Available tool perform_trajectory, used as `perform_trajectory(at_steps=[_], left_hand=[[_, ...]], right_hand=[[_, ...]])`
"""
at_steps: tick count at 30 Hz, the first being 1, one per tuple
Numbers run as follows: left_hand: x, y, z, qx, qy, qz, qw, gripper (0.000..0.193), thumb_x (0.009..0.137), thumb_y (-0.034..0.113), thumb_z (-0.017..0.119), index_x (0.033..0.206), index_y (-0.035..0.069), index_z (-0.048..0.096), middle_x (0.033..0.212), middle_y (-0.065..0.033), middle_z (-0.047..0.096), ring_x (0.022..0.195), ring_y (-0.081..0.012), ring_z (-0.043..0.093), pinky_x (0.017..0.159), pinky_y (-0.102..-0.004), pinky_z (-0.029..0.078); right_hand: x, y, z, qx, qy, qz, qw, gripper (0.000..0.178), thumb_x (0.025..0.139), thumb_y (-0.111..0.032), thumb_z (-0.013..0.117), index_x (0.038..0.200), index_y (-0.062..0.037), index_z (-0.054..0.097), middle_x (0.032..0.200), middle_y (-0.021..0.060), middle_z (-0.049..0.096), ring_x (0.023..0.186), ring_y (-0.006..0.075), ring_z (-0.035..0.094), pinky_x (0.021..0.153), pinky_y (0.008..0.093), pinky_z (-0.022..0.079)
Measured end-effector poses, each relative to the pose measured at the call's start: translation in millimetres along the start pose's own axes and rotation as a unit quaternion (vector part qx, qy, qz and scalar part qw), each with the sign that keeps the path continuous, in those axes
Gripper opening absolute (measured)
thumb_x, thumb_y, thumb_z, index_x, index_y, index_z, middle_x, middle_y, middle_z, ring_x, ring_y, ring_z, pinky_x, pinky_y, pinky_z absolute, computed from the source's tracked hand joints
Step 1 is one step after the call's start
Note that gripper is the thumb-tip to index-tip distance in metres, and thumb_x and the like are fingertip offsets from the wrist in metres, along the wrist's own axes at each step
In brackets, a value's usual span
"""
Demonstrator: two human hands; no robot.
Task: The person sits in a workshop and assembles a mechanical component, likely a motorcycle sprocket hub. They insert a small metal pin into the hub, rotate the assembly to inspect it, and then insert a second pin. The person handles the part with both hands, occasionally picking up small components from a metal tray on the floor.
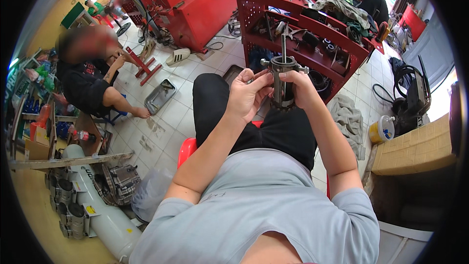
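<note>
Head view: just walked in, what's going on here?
A seated person holds a metal cylinder upright above the lap, a rod rising from its top. The right hand grips its right side; the left hand has its fingers bunched at the left side, whether on it is unclear. A red tool cart stands ahead; a co-worker sits off to the left.

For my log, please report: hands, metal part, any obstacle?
Right hand gripping dark metal cylinder. Left hand at its left side. Red tool cart beyond, not blocking.
</note>
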State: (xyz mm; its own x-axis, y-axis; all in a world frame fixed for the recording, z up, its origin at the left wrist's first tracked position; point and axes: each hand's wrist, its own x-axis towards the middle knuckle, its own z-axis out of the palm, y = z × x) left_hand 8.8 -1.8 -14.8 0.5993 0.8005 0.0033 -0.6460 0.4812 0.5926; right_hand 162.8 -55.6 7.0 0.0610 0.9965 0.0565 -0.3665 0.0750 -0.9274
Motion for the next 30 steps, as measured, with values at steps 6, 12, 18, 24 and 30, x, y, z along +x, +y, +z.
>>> perform_trajectory(at_steps=[6, 12, 18, 24, 30], left_hand=[[-4, 4, 2, -0.006, -0.024, -0.055, 0.998, 0.037, 0.085, -0.003, 0.065, 0.074, 0.017, 0.036, 0.095, -0.0133, 0.067, 0.072, -0.0154, 0.063, 0.059, -0.0272, 0.050], [-11, 11, 13, 0.035, -0.010, -0.103, 0.994, 0.035, 0.085, 0.001, 0.067, 0.073, 0.021, 0.042, 0.078, 0.0006, 0.061, 0.072, -0.0100, 0.059, 0.058, -0.0272, 0.043], [-15, 11, 8, 0.053, -0.030, -0.136, 0.989, 0.033, 0.082, -0.003, 0.066, 0.074, 0.020, 0.043, 0.082, 0.0010, 0.060, 0.079, -0.0099, 0.061, 0.062, -0.0260, 0.047], [-15, -6, 8, 0.051, -0.046, -0.008, 0.998, 0.033, 0.085, -0.004, 0.063, 0.078, 0.018, 0.040, 0.093, -0.0030, 0.063, 0.090, -0.0143, 0.061, 0.073, -0.0274, 0.050], [-10, -14, -2, 0.026, -0.051, 0.026, 0.998, 0.033, 0.088, -0.008, 0.057, 0.077, 0.016, 0.037, 0.096, -0.0082, 0.064, 0.094, -0.0178, 0.062, 0.080, -0.0298, 0.052]], right_hand=[[0, 5, -8, 0.003, -0.025, 0.027, 0.999, 0.025, 0.074, -0.018, 0.060, 0.094, -0.0032, 0.062, 0.079, 0.0054, 0.064, 0.062, 0.0117, 0.056, 0.053, 0.0251, 0.043], [-1, 6, -5, 0.034, -0.053, 0.030, 0.998, 0.029, 0.074, -0.017, 0.058, 0.098, -0.0018, 0.061, 0.080, 0.0068, 0.064, 0.066, 0.0143, 0.058, 0.059, 0.0270, 0.048], [5, 14, -10, 0.040, -0.080, 0.004, 0.996, 0.036, 0.073, -0.014, 0.058, 0.106, -0.0013, 0.058, 0.090, 0.0076, 0.065, 0.078, 0.0144, 0.060, 0.068, 0.0284, 0.050], [8, 17, -13, 0.026, -0.101, 0.005, 0.994, 0.045, 0.073, -0.014, 0.059, 0.116, -0.0027, 0.052, 0.098, 0.0080, 0.064, 0.084, 0.0140, 0.059, 0.068, 0.0268, 0.047], [14, 31, -16, 0.001, -0.049, 0.031, 0.998, 0.034, 0.076, -0.016, 0.058, 0.108, -0.0051, 0.058, 0.090, 0.0034, 0.063, 0.080, 0.0127, 0.057, 0.068, 0.0261, 0.045]])
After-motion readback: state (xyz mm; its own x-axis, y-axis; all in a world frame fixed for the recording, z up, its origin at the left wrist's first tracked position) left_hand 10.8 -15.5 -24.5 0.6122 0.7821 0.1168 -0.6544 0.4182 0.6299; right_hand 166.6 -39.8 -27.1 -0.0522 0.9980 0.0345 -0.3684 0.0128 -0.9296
